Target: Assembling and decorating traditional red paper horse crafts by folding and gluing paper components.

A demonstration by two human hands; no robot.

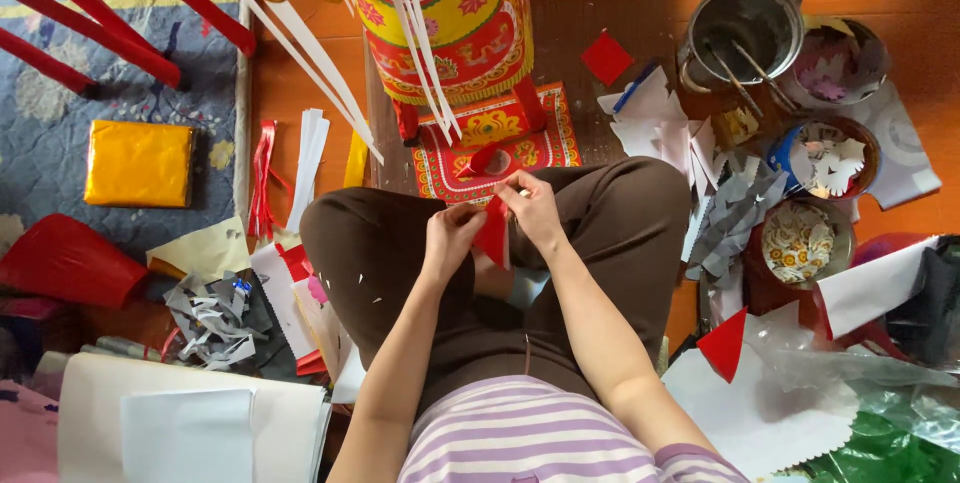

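Both hands are up over the lap working one small red paper piece [493,231]; the left hand [450,235] is pinching its lower left edge between thumb and fingers, and the right hand [535,208] is closed on the top edge from the other side, fingertips curled in tight; so the paper sits right between the two hands, just above the brown trousers [380,243]; looks like thin craft paper to me, basically weightless, floppy once you let one side go, and easy to crease or tear if you pull the hands apart too hard; I'd guess the safe place to hold it is near the edges with flat fingertip pinches, close to wherever the fold or cut is happening, not out at a loose corner; a bit slick too if it's the glossy kind, can't really tell from here; just beyond the hands there's a red and yellow patterned base [495,143] with a tall decorated lantern body [450,13] standing on it, white paper strips [330,73] hanging down beside it; off to the right a metal pot [745,23], bowls of paper cutouts [800,238], grey paper scraps [735,213]; to the left a yellow foil packet [138,163] on the blue rug [40,143], more grey cuttings [210,318], a red triangle [725,343] near the right knee.
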